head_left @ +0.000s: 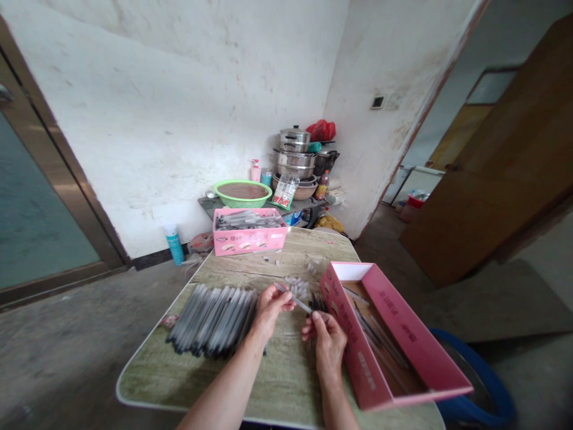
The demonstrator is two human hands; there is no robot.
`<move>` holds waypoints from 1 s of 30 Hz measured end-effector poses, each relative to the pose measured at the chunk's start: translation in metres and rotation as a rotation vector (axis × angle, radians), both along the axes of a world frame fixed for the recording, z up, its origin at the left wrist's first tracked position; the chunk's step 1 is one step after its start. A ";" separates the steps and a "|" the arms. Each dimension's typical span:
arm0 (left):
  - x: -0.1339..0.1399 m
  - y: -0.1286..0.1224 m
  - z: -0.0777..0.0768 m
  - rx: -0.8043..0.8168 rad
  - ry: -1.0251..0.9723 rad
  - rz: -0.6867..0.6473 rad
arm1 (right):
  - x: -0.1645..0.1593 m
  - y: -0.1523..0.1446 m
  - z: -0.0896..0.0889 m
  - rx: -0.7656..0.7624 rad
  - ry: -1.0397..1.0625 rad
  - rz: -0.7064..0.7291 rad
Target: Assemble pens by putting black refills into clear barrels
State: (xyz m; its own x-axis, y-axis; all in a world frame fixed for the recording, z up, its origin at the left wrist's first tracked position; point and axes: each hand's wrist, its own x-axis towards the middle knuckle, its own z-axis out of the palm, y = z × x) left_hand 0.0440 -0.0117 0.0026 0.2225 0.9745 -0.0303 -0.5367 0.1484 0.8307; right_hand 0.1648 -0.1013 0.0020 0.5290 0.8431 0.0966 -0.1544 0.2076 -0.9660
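Observation:
One translucent pen (pixel 296 300) is held between my two hands above the table. The fingers of my left hand (pixel 271 306) are closed on its upper left end. My right hand (pixel 326 331) pinches its lower right end. Left of my left hand lies a wide row of clear pens (pixel 212 319) with dark tips toward me. Small clear caps (pixel 297 288) are heaped just beyond my hands. Dark small parts (pixel 317 302) lie between my right hand and a pink box (pixel 407 331), which has a few loose pens inside.
A second pink box (pixel 249 242) full of pens stands at the table's far end. Behind it, a low shelf bears a green basin (pixel 242 202) and stacked steel pots (pixel 295 161). A blue spray can (pixel 173 245) stands on the floor; a blue hoop-like rim (pixel 496 382) shows at right.

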 end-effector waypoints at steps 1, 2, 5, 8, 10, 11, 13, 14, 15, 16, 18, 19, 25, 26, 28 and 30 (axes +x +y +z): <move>0.000 0.000 0.001 0.002 0.001 -0.006 | 0.000 -0.001 0.001 -0.011 -0.017 -0.005; 0.000 -0.001 0.001 0.002 0.002 -0.012 | 0.000 -0.001 0.001 -0.022 -0.040 -0.011; 0.001 -0.001 0.001 0.000 0.003 -0.025 | 0.000 -0.002 0.000 -0.052 -0.092 -0.033; 0.000 0.000 0.001 -0.002 -0.004 -0.008 | -0.001 -0.001 -0.002 -0.040 -0.088 -0.046; -0.001 0.001 0.001 0.002 -0.006 0.011 | -0.001 0.000 -0.002 -0.004 -0.076 -0.042; -0.001 0.001 0.002 0.005 -0.003 0.015 | -0.001 0.000 -0.002 0.016 -0.074 -0.035; -0.001 0.000 0.002 0.009 0.005 0.015 | -0.001 0.000 -0.002 0.040 -0.082 -0.018; -0.001 0.000 0.003 0.010 0.009 0.010 | -0.001 0.000 -0.001 0.041 -0.093 -0.014; -0.001 -0.001 0.003 0.011 0.010 0.003 | -0.001 -0.001 -0.001 0.034 -0.106 -0.014; 0.000 -0.002 0.003 0.012 0.010 -0.006 | -0.001 -0.001 -0.001 0.020 -0.121 -0.019; 0.000 -0.002 0.003 0.012 0.006 -0.021 | -0.001 -0.002 -0.001 -0.022 -0.145 -0.028; 0.001 -0.002 0.003 0.011 0.004 -0.023 | -0.001 -0.002 -0.001 -0.039 -0.149 -0.034; 0.000 0.000 0.003 0.005 0.003 0.010 | -0.002 -0.001 -0.001 0.009 -0.077 -0.031; -0.001 0.000 0.003 0.009 0.006 0.008 | -0.002 -0.001 -0.002 0.018 -0.085 -0.022; -0.001 -0.001 0.003 0.021 0.011 -0.004 | -0.001 -0.001 -0.002 0.015 -0.112 -0.016; 0.000 -0.001 0.003 0.030 0.014 -0.016 | -0.001 -0.001 -0.003 -0.005 -0.133 -0.021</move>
State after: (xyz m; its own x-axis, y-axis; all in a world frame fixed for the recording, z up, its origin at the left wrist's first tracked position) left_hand 0.0439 -0.0129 0.0051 0.2383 0.9712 -0.0038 -0.5230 0.1316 0.8421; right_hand 0.1642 -0.1026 -0.0011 0.5297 0.8324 0.1629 -0.0207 0.2047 -0.9786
